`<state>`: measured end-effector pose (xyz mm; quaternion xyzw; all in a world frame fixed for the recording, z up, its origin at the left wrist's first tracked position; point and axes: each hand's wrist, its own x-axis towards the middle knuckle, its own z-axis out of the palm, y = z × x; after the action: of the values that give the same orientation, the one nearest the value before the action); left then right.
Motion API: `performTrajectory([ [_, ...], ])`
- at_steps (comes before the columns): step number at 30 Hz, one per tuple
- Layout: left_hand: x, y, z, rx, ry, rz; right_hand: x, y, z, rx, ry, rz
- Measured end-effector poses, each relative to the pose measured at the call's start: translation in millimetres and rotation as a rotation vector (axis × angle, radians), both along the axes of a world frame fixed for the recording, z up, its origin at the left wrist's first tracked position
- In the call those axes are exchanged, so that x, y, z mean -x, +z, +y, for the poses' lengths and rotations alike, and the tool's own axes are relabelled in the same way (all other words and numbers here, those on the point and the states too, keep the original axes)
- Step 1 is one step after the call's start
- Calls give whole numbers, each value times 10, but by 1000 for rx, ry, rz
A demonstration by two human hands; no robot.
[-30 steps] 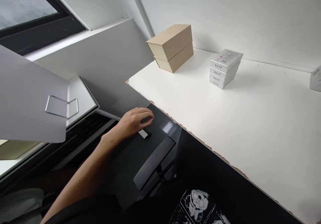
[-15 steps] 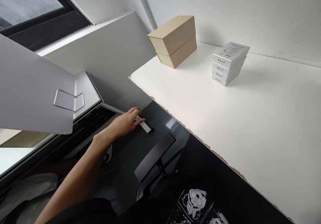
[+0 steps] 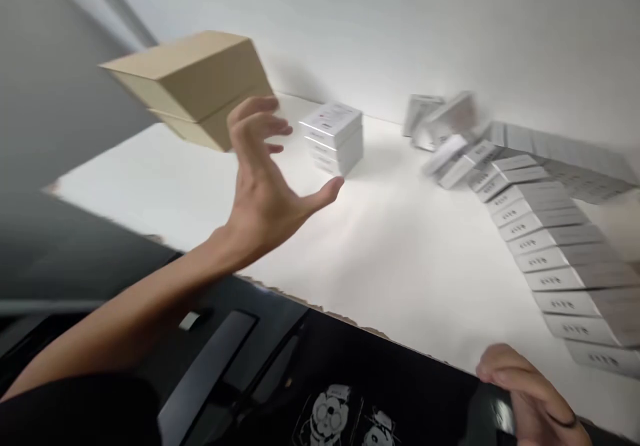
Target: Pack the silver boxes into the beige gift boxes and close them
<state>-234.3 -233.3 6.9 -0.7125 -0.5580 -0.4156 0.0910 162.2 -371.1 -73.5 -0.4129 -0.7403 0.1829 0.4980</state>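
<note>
My left hand (image 3: 265, 193) is raised over the white table (image 3: 400, 259), fingers curved and thumb spread wide. It holds nothing. Just beyond its thumb stands a short stack of white boxes (image 3: 334, 138); from this view its fingers overlap the lower edge of two stacked tan boxes (image 3: 200, 86). At the lower right, my right hand (image 3: 530, 393) is by the table's front edge with curled fingers. A dark, shiny patch shows beside its fingers, but I cannot make out what they hold, if anything.
A long row of white boxes (image 3: 555, 259) runs along the table's right side. Several more white boxes (image 3: 445, 126) lie tilted near the wall, blurred. Below the table's chipped front edge are a dark chair armrest (image 3: 210, 373) and a small white piece (image 3: 190, 321).
My left hand has come up from the white strip below the table edge to above the tabletop, and opened. The view has swung right, bringing my right hand and the box row into sight.
</note>
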Motion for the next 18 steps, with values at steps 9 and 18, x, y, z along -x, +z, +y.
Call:
performTrajectory([
  [9, -758, -493, 630, 77, -374, -2, -277, 93, -237, -62, -339, 91],
  [18, -1059, -752, 2116, 447, -84, 52, -422, -93, -141, -166, -561, -48],
])
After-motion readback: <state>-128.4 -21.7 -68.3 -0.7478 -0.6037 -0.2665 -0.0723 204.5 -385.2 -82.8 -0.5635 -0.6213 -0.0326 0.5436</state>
